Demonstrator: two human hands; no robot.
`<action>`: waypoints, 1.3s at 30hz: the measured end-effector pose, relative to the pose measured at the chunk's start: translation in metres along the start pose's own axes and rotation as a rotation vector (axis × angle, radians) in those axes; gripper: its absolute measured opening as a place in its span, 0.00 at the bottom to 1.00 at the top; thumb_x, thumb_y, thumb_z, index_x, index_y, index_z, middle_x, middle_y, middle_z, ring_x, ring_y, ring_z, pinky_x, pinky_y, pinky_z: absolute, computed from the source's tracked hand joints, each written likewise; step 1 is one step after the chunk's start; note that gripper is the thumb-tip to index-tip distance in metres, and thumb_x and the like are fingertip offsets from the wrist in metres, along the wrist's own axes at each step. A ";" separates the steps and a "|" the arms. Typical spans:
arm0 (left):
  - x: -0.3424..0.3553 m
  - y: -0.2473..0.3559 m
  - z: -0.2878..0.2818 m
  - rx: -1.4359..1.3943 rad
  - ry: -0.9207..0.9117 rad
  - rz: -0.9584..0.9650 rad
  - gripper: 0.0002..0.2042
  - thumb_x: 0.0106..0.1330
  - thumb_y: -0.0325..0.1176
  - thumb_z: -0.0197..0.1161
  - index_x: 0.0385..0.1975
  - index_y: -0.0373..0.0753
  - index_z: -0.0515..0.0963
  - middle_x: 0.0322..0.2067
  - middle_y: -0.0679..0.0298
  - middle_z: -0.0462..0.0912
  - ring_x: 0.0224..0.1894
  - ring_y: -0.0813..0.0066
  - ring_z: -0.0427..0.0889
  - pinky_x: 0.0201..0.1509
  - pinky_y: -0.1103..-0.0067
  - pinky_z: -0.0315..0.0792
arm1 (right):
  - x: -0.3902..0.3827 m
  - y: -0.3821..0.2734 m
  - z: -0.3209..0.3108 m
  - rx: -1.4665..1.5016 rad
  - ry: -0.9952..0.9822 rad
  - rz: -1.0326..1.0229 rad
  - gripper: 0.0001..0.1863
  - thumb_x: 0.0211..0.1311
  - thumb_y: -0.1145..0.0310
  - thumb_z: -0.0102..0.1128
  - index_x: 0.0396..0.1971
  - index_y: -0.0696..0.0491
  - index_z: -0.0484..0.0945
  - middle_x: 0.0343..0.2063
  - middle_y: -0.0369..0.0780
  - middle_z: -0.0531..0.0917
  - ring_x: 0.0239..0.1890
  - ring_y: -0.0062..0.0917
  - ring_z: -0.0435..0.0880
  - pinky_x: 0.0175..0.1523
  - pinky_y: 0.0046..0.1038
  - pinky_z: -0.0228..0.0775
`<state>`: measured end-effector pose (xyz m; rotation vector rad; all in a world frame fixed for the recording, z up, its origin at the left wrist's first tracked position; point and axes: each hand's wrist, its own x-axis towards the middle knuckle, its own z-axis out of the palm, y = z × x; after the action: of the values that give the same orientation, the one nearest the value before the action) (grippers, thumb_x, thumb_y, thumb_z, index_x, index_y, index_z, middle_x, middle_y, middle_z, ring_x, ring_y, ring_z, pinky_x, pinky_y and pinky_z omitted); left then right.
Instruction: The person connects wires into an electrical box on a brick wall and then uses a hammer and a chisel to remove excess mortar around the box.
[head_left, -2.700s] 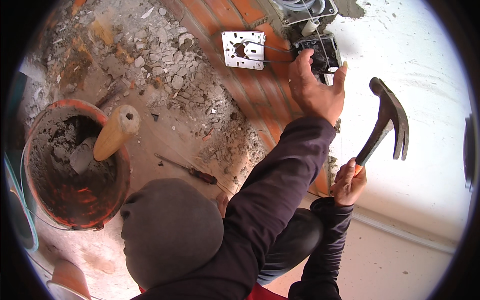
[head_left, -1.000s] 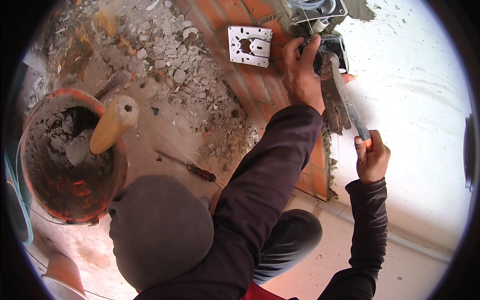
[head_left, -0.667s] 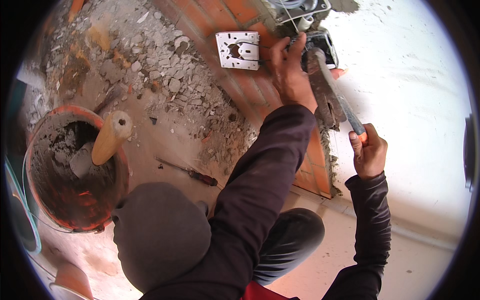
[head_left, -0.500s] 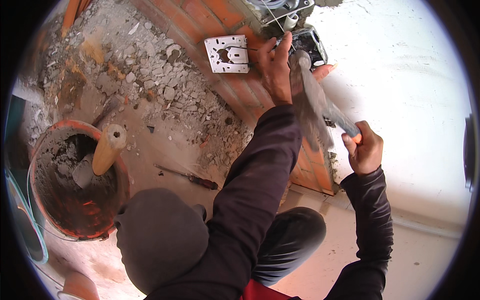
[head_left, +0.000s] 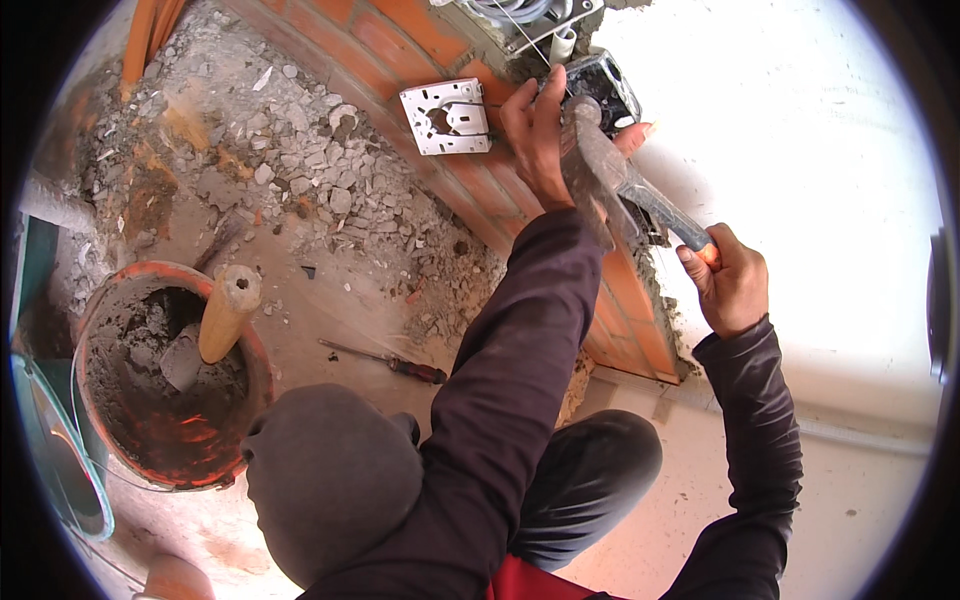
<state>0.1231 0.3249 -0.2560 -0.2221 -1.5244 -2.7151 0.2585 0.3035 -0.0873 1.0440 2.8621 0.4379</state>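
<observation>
My right hand point(head_left: 735, 280) is closed around the orange-ended handle of a hammer point(head_left: 665, 208), whose dusty grey head lies across in front of my left palm. One end of that head is close to a black electrical box point(head_left: 612, 88) set in the wall; whether they touch I cannot tell. Held against the wall beside the box, my left hand point(head_left: 537, 140) has its fingers and thumb spread. The hammer head hides part of this hand and whatever is under it. Left of my fingers, a white perforated mounting plate point(head_left: 447, 118) sits on the brickwork with a dark wire across it.
A bucket of grey mortar point(head_left: 265, 375) stands on the left, with a wooden-handled tool point(head_left: 228, 318) in it. A screwdriver point(head_left: 385, 362) lies on the floor. Rubble point(head_left: 330, 170) lines the brick wall point(head_left: 400, 50). Above the box are coiled cables point(head_left: 520, 10) and a white conduit end point(head_left: 563, 45).
The hammer head, smeared by motion before, is now sharper and its handle angle differs slightly. My left hand remains spread by the box. The whole view has shifted a little.
</observation>
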 end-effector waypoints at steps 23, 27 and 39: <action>0.000 -0.017 0.005 0.124 0.070 0.135 0.46 0.32 0.45 0.85 0.56 0.39 0.72 0.52 0.54 0.65 0.52 0.57 0.71 0.49 0.63 0.75 | 0.000 0.016 0.000 -0.018 0.030 -0.097 0.22 0.55 0.51 0.69 0.31 0.56 0.76 0.16 0.46 0.77 0.20 0.44 0.79 0.26 0.35 0.70; -0.001 -0.005 0.002 0.041 0.054 0.045 0.46 0.33 0.46 0.85 0.57 0.39 0.71 0.52 0.55 0.66 0.52 0.58 0.70 0.50 0.63 0.75 | 0.003 0.011 0.000 -0.085 -0.025 -0.015 0.22 0.55 0.51 0.69 0.30 0.56 0.75 0.16 0.45 0.77 0.20 0.43 0.79 0.25 0.35 0.69; 0.002 -0.001 0.000 0.078 0.053 0.042 0.46 0.31 0.44 0.86 0.56 0.39 0.72 0.52 0.55 0.65 0.52 0.58 0.70 0.51 0.64 0.75 | -0.001 0.008 -0.003 -0.055 0.046 -0.140 0.22 0.54 0.51 0.70 0.30 0.56 0.76 0.17 0.45 0.78 0.20 0.43 0.79 0.25 0.35 0.70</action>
<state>0.1212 0.3256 -0.2566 -0.1768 -1.5893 -2.6017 0.2637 0.3082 -0.0824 0.8286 2.9207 0.5331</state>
